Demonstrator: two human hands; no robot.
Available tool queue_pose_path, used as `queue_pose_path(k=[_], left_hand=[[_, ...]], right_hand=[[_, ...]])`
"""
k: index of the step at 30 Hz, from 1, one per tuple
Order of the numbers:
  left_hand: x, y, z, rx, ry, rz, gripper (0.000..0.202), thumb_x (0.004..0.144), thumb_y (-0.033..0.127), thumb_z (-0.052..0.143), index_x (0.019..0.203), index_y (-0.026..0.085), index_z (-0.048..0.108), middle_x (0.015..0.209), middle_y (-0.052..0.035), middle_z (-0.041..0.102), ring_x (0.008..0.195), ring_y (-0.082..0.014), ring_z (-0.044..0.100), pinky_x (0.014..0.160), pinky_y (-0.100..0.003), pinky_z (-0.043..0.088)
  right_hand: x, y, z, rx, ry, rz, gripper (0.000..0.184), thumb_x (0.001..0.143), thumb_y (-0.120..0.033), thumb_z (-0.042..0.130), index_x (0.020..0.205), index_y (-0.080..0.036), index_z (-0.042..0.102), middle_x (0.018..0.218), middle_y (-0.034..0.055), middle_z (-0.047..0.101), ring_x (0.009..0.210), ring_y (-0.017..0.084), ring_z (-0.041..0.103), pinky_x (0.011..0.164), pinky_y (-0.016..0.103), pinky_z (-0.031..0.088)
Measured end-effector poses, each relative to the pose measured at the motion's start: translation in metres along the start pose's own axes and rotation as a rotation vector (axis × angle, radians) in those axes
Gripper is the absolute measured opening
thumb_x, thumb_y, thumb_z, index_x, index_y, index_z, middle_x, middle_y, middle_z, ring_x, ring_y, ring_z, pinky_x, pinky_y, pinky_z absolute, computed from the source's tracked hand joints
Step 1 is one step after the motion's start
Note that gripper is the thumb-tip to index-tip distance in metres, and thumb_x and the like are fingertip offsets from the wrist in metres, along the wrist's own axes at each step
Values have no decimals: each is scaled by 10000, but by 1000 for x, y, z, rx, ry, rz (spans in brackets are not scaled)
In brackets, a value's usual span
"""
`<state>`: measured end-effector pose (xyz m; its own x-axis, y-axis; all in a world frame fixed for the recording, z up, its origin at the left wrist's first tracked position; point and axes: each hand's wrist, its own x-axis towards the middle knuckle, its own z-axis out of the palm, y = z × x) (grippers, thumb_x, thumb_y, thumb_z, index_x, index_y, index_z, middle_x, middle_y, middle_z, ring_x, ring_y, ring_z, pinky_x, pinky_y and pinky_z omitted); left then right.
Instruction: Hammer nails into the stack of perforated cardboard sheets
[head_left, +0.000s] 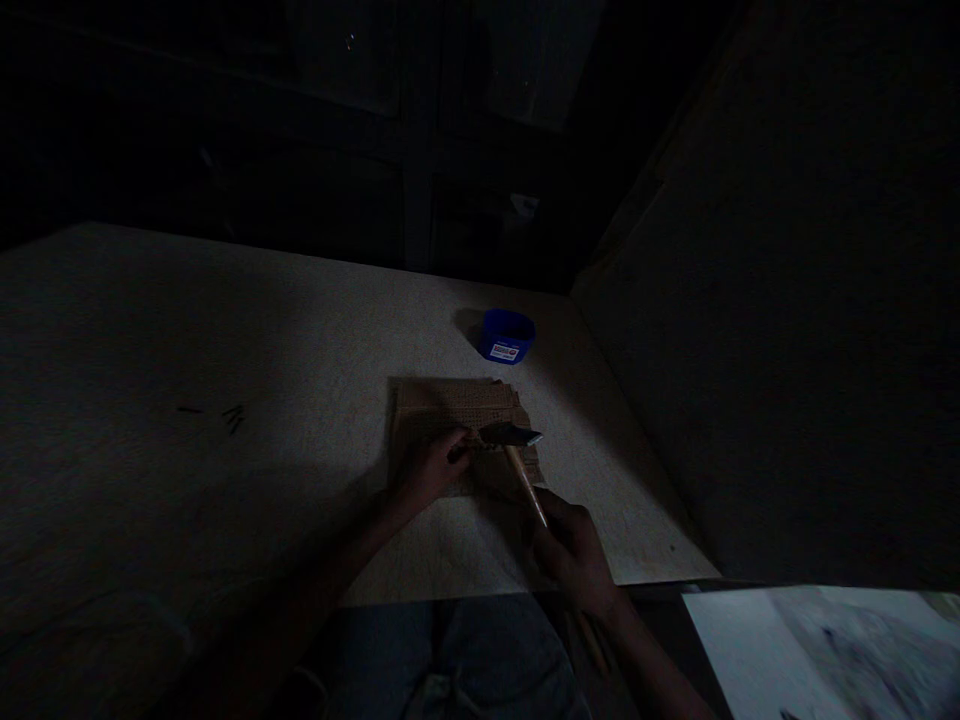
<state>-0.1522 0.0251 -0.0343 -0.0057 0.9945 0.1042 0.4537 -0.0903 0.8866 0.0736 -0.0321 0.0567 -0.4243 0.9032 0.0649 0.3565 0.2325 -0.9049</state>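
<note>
My right hand [574, 550] is wrapped round the wooden handle of a hammer [525, 482]. The hammer's dark metal head [510, 434] hangs over a piece of brown cardboard [457, 397], close to my left fingertips. My left hand [435, 467] rests on the cardboard, thumb and forefinger drawn together in a pinch. Whatever sits between those fingertips is too small and dark to make out. The cardboard lies flat on a pale tabletop [322, 330] and has ragged right edges.
A blue plastic tub [508, 338] with a white label stands behind the cardboard. Several thin dark pieces, like nails [234, 415], lie to the left. A dark wall [787, 350] bounds the right side. Printed paper or a sheet [750, 640] shows at lower right. Light is very dim.
</note>
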Motion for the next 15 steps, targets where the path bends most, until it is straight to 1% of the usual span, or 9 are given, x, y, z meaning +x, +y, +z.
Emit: queue_pose_path(k=[1,3,5,7,11,15], left_hand=[[0,-2,1,-9,1,12,270,822,189,610,1074,247,688,991,-12,769,905,-165,719,817,-267,560],[0,-3,2,-14,1,29,258,839,207,596,1074,239,695,1002,-19,769,910,-164,717,831,-273,559],[0,-1,2,2,-10,33,265,852,225,585,1090,235,700,1018,-29,768,919,-169,714,838,-285,559],[0,2,2,19,-27,35,283,855,243,586,1113,234,701,1038,-38,765,928,-177,711,835,-295,561],[0,6,3,-2,-48,50,361,815,259,643,1174,229,677,1094,-54,749,958,-197,701,836,-317,569],[1,4,3,-28,-60,64,399,821,283,669,1217,235,652,1124,-64,737,992,-205,694,840,-327,568]], right_hand=[[0,1,-1,58,35,23,332,876,-396,544,1005,-147,721,593,-12,594,474,116,501,437,203,386],[4,4,-4,196,103,126,332,863,-430,581,993,-151,706,578,-22,592,403,94,471,381,193,356],[15,10,-7,342,160,235,354,835,-462,618,993,-153,688,548,-36,587,318,74,423,315,182,297],[30,19,-10,464,204,291,383,790,-480,657,986,-151,676,510,-49,575,262,69,391,276,180,261],[55,41,-12,611,232,303,391,711,-449,716,960,-152,670,505,-54,587,246,74,406,250,184,289],[60,57,-4,652,257,294,356,722,-414,717,957,-152,664,537,-51,610,267,68,427,263,181,331]])
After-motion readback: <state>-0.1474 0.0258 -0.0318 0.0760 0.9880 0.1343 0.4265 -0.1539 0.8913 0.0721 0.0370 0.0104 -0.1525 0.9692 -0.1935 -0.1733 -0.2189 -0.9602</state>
